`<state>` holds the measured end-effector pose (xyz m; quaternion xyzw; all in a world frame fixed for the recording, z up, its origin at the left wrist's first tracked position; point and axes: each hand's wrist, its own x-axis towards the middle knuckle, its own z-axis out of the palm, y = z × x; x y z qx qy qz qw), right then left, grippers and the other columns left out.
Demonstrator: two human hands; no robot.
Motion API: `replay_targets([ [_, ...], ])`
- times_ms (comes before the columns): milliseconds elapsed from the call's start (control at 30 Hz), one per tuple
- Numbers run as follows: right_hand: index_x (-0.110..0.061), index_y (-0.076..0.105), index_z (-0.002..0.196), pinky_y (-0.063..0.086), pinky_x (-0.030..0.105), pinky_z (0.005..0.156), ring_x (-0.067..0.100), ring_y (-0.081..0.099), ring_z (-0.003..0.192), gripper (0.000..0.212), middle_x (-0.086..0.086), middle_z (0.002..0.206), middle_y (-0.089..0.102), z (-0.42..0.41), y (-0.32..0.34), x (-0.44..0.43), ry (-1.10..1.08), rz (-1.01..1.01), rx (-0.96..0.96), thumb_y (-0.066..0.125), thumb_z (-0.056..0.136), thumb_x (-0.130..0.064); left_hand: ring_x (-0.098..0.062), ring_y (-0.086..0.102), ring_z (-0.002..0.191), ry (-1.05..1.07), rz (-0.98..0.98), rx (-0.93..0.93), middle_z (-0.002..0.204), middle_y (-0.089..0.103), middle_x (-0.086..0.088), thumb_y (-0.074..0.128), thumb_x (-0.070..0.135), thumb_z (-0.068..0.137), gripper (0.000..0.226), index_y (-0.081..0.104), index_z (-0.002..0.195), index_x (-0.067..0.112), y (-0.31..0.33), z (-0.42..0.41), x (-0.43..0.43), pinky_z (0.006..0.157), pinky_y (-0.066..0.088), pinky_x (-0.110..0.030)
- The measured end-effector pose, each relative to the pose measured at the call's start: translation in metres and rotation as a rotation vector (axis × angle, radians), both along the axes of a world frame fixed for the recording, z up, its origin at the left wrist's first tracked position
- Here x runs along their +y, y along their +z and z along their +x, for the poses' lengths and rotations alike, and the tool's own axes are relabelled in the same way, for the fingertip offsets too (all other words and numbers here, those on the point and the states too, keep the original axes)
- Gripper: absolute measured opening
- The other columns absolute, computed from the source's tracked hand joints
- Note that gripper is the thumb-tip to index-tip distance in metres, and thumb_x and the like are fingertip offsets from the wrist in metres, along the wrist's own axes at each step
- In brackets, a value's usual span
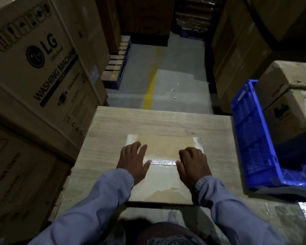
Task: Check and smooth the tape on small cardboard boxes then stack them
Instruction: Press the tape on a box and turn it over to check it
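Tall washing machine cartons [35,68] flank a wooden bench [148,121], with a blue crate [251,131] at its right edge. A small cardboard box [162,145] lies flat mid-bench, toward the near edge, directly under both hands. The left hand [132,160] presses flat with its fingers spread. The right hand [193,163] rests with bent fingers, gripping nothing. The shiny tape [162,162] runs left to right between the thumbs, parallel to the bench's far edge, equally near each hand.
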<state>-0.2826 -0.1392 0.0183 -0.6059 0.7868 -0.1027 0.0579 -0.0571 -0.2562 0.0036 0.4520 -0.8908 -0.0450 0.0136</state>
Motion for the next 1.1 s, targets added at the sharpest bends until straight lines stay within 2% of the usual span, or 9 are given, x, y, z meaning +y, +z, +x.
replay_targets([
  [100, -0.013, 0.044, 0.140, 0.032, 0.046, 0.105, 0.033, 0.038, 0.130, 0.067, 0.012, 0.147, 0.039, -0.011, -0.009, -0.014, -0.037, 0.077, 0.068, 0.042, 0.089, -0.056, -0.033, 0.026, 0.139, 0.078, -0.002, 0.017, 0.154, 0.026, -0.009, 0.036, 0.066, 0.087, 0.076, 0.029, 0.150, 0.025, -0.003, 0.000, -0.020, 0.109, 0.021, -0.048],
  [167, -0.014, 0.035, 0.148, 0.024, 0.046, 0.111, 0.030, 0.028, 0.141, 0.073, 0.010, 0.156, 0.029, -0.013, -0.016, -0.015, -0.035, 0.110, 0.082, 0.034, 0.091, -0.060, -0.030, 0.013, 0.146, 0.077, 0.023, 0.044, 0.159, 0.017, -0.007, 0.035, 0.069, 0.087, 0.079, 0.021, 0.153, 0.029, -0.008, 0.000, -0.023, 0.113, 0.017, -0.048],
  [433, -0.017, 0.036, 0.147, 0.020, 0.042, 0.112, 0.026, 0.027, 0.143, 0.069, 0.006, 0.156, 0.029, -0.016, -0.019, -0.016, -0.038, 0.059, 0.084, 0.038, 0.091, -0.056, -0.023, 0.003, 0.148, 0.094, 0.089, 0.132, 0.161, 0.011, -0.001, 0.038, 0.069, 0.086, 0.078, 0.017, 0.152, 0.034, -0.007, 0.000, -0.026, 0.111, 0.023, -0.045],
  [600, -0.013, 0.045, 0.140, 0.026, 0.043, 0.111, 0.033, 0.031, 0.139, 0.056, 0.013, 0.153, 0.033, -0.016, -0.023, -0.017, -0.092, -0.059, 0.015, 0.044, 0.091, -0.041, -0.020, 0.010, 0.147, 0.176, 0.134, 0.272, 0.160, 0.012, 0.000, 0.045, 0.059, 0.088, 0.082, 0.014, 0.153, 0.021, -0.008, -0.001, -0.024, 0.112, 0.026, -0.041],
  [733, -0.007, 0.040, 0.137, 0.029, 0.048, 0.112, 0.037, 0.027, 0.137, 0.055, 0.020, 0.151, 0.028, -0.018, -0.023, -0.016, -0.269, -0.080, -0.114, 0.053, 0.090, -0.032, -0.026, 0.025, 0.141, 0.280, 0.171, 0.408, 0.157, 0.020, -0.006, 0.050, 0.052, 0.089, 0.083, 0.013, 0.153, 0.015, -0.009, 0.002, -0.022, 0.110, 0.031, -0.041],
  [800, -0.009, 0.036, 0.140, 0.034, 0.048, 0.109, 0.037, 0.033, 0.133, 0.056, 0.018, 0.148, 0.033, -0.018, -0.022, -0.011, -0.411, -0.062, -0.284, 0.055, 0.092, -0.032, -0.027, 0.033, 0.137, 0.355, 0.226, 0.449, 0.156, 0.026, -0.006, 0.050, 0.049, 0.092, 0.080, 0.011, 0.153, 0.017, -0.007, 0.003, -0.018, 0.107, 0.034, -0.039],
  [900, -0.014, 0.042, 0.137, 0.044, 0.038, 0.089, 0.036, 0.055, 0.112, 0.051, 0.015, 0.127, 0.057, -0.020, -0.018, 0.006, -0.640, 0.016, -0.598, 0.043, 0.097, -0.046, -0.034, 0.052, 0.123, 0.518, 0.370, 0.453, 0.146, 0.045, -0.011, 0.045, 0.053, 0.094, 0.076, 0.010, 0.153, 0.020, -0.007, 0.012, -0.011, 0.095, 0.044, -0.039],
  [1033, -0.016, 0.058, 0.123, 0.037, 0.031, 0.081, 0.033, 0.057, 0.101, 0.046, 0.014, 0.114, 0.063, -0.019, -0.016, 0.025, -0.699, 0.085, -0.721, 0.034, 0.100, -0.048, -0.035, 0.060, 0.107, 0.588, 0.468, 0.378, 0.123, 0.062, -0.014, 0.036, 0.059, 0.095, 0.059, 0.043, 0.135, 0.016, -0.007, 0.019, -0.008, 0.086, 0.049, -0.036],
  [1100, -0.015, 0.062, 0.115, 0.037, 0.031, 0.080, 0.030, 0.055, 0.093, 0.044, 0.012, 0.107, 0.063, -0.019, -0.013, 0.025, -0.700, 0.095, -0.736, 0.034, 0.101, -0.046, -0.035, 0.061, 0.103, 0.599, 0.501, 0.380, 0.117, 0.064, -0.015, 0.036, 0.058, 0.096, 0.055, 0.048, 0.128, 0.014, -0.003, 0.018, -0.008, 0.083, 0.049, -0.035],
])
